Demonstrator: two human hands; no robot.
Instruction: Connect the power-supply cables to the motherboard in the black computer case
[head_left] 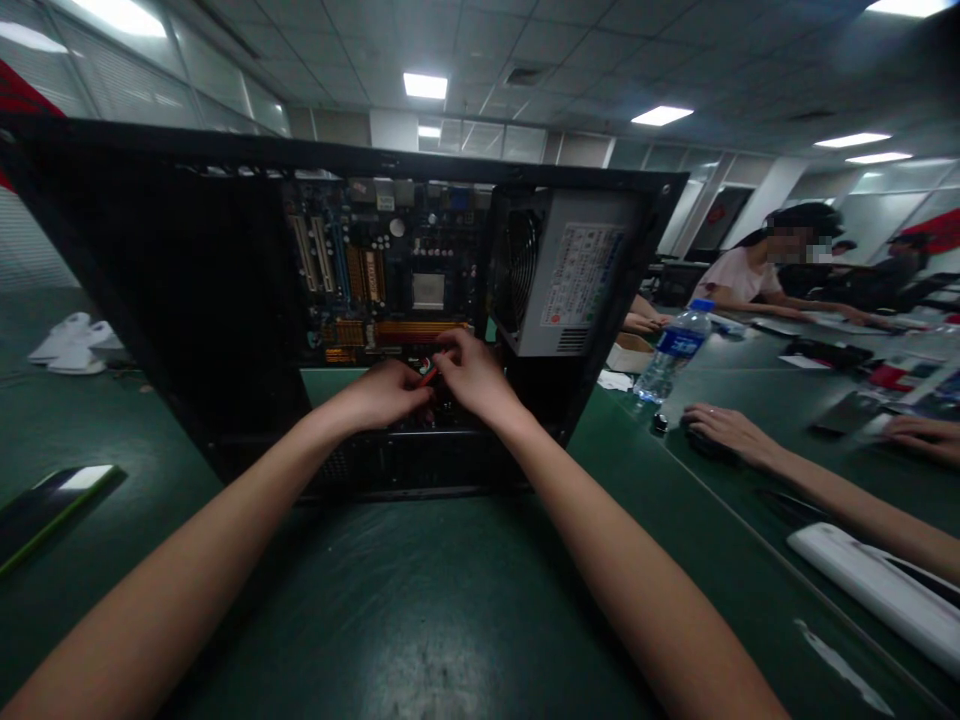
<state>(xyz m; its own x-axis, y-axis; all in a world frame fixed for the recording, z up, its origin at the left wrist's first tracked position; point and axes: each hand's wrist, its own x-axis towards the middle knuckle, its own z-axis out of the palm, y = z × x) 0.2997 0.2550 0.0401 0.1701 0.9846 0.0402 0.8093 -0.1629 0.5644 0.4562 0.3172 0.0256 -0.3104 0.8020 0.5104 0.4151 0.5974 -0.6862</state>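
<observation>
An office — ceiling panel lights (425, 86), glass partitions (480, 138), long shared table (420, 610).

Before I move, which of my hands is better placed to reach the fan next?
Probably the right: your right hand is nearer the fan, which sits above and to its right. Your left hand is farther off, left of the right one.
</observation>
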